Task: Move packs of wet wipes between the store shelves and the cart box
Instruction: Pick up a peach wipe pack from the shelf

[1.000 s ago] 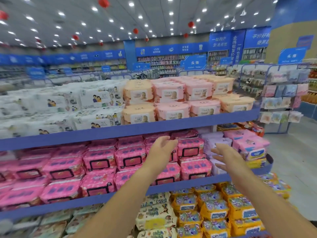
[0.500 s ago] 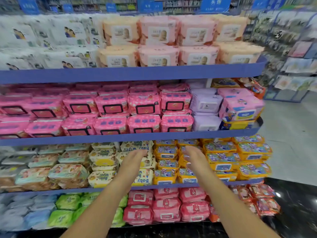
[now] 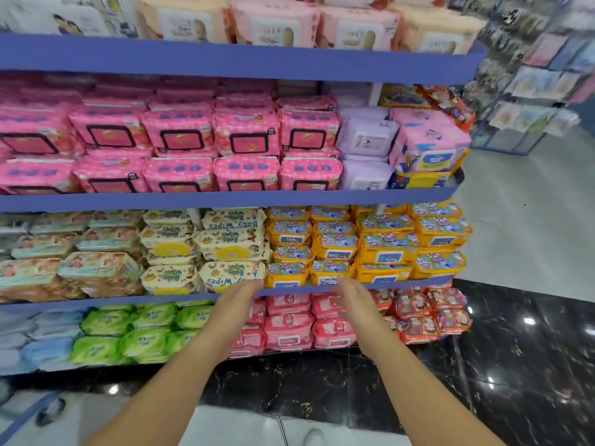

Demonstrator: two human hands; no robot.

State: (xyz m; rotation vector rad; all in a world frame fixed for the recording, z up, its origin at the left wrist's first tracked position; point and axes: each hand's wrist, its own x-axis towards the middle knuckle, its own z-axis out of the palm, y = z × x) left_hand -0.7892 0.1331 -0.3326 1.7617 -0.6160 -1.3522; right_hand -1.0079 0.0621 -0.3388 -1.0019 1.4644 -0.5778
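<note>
Blue store shelves hold stacked packs of wet wipes. Both my arms reach forward toward the third shelf from the top. My left hand is open, palm inward, just below a cream "Baby Wipes" pack. My right hand is open too, fingertips near the shelf lip under the yellow-orange packs. Neither hand holds anything. Pink packs on the bottom shelf lie between and behind my hands. A pale edge at the bottom may be the cart box; I cannot tell.
Bright pink packs and lilac packs fill the second shelf, peach packs the top. Green packs and orange-red packs sit on the bottom shelf. A rack of hanging items stands right. Glossy black floor lies below.
My view has tilted down from the upper shelves to the lower ones. Both open hands have dropped from the pink packs' shelf to the lip under the cream and yellow packs.
</note>
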